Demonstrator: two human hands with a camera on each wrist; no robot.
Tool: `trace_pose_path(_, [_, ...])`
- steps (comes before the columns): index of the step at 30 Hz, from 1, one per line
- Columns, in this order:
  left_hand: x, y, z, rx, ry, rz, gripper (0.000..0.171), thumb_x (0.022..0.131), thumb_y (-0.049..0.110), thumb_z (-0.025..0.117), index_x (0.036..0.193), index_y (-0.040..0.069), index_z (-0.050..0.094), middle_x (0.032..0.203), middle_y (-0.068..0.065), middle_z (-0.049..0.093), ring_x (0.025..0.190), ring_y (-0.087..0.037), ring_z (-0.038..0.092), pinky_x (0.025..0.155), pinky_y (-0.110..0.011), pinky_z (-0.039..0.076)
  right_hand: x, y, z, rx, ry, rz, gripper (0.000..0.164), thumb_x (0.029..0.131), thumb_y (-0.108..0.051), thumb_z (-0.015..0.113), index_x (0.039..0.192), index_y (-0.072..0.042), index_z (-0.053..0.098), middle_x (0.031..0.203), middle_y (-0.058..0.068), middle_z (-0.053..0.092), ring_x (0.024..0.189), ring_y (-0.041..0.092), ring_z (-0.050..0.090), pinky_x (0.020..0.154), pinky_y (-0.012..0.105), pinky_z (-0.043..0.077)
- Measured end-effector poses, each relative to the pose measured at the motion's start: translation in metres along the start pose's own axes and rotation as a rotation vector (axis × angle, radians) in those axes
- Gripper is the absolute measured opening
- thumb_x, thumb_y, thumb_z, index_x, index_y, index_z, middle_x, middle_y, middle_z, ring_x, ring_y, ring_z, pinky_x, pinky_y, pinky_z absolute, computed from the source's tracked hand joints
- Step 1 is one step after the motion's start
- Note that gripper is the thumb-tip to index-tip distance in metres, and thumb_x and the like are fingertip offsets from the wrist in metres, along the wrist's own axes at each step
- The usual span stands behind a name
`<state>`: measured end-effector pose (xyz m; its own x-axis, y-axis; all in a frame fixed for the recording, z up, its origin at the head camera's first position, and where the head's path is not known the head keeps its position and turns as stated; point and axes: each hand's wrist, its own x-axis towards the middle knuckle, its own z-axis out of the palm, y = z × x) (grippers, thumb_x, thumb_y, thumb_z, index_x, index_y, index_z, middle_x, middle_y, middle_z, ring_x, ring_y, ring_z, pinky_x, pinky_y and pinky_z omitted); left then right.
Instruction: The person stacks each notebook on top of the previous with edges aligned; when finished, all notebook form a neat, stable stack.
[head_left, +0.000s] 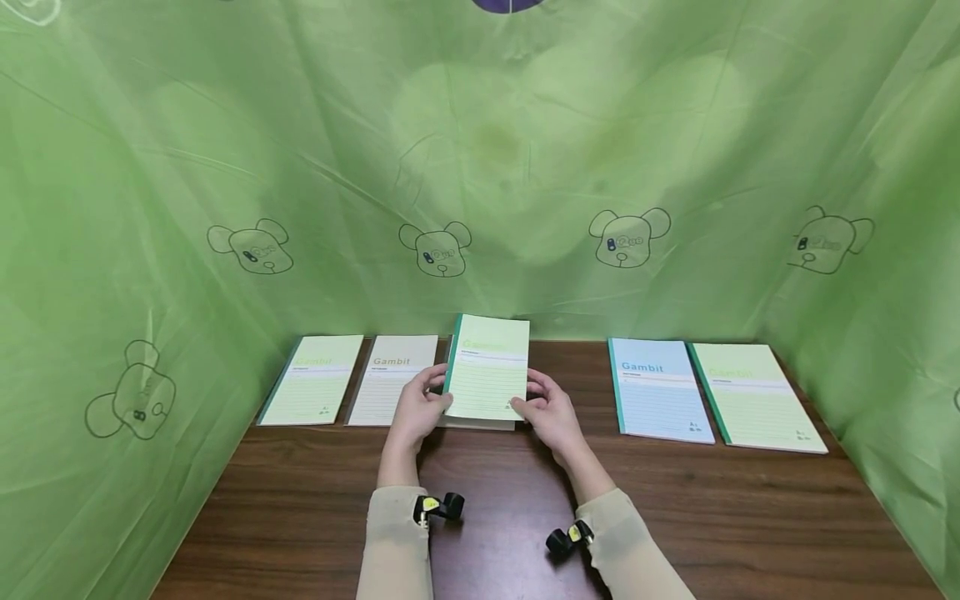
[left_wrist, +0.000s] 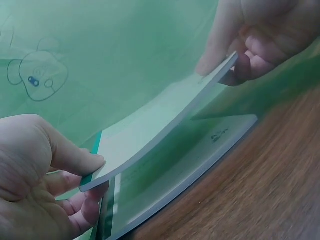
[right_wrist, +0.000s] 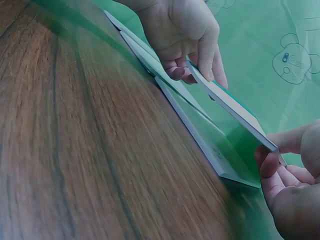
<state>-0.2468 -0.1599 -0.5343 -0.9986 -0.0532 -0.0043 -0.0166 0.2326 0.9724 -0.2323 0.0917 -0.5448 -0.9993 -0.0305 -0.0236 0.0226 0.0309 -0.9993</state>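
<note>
A light green notebook (head_left: 487,371) with a darker green spine is raised over the table, pinched by both hands at its near corners. My left hand (head_left: 418,408) grips the spine side, thumb on the cover and fingers beneath. On the opposite edge, my right hand (head_left: 551,415) pinches the other corner the same way. The notebook bends slightly between the hands in the left wrist view. Below it another notebook (left_wrist: 165,185) lies flat, mostly hidden from the head view by the raised one.
To the left lie a green notebook (head_left: 311,379) and a greyish-white notebook (head_left: 384,392). A blue notebook (head_left: 660,392) and another green notebook (head_left: 757,396) lie to the right. The wooden table (head_left: 300,517) meets green cloth walls (head_left: 525,167) at its back and sides.
</note>
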Motion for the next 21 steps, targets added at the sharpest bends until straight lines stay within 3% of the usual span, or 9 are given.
trace_pose_path(7, [-0.002, 0.0, -0.005, 0.019, 0.02, -0.022, 0.059, 0.097, -0.008, 0.066, 0.153, 0.008, 0.062, 0.139, -0.019, 0.065, 0.093, -0.024, 0.066, 0.078, -0.033, 0.054, 0.003, 0.002, 0.01, -0.087, 0.018, -0.011, 0.065, 0.096, -0.003, 0.08, 0.156, -0.003, 0.056, 0.132, 0.019, 0.069, 0.087, 0.015, 0.06, 0.069, 0.021, 0.051])
trace_pose_path(12, [-0.004, 0.0, -0.007, 0.076, 0.071, -0.048, 0.058, 0.095, -0.007, 0.067, 0.151, 0.009, 0.065, 0.137, -0.018, 0.067, 0.089, -0.023, 0.064, 0.074, -0.031, 0.052, 0.007, 0.004, 0.014, -0.166, 0.011, -0.027, 0.066, 0.095, -0.005, 0.081, 0.156, -0.002, 0.057, 0.131, 0.016, 0.07, 0.088, 0.014, 0.057, 0.072, 0.021, 0.049])
trace_pose_path(21, [-0.002, -0.004, -0.007, 0.258, 0.077, -0.027, 0.053, 0.092, -0.003, 0.068, 0.145, 0.0, 0.068, 0.128, -0.019, 0.07, 0.067, -0.015, 0.055, 0.059, -0.029, 0.045, 0.009, 0.007, 0.016, -0.303, -0.007, -0.04, 0.066, 0.093, -0.011, 0.084, 0.154, 0.0, 0.059, 0.13, 0.014, 0.073, 0.092, 0.016, 0.064, 0.08, 0.029, 0.053])
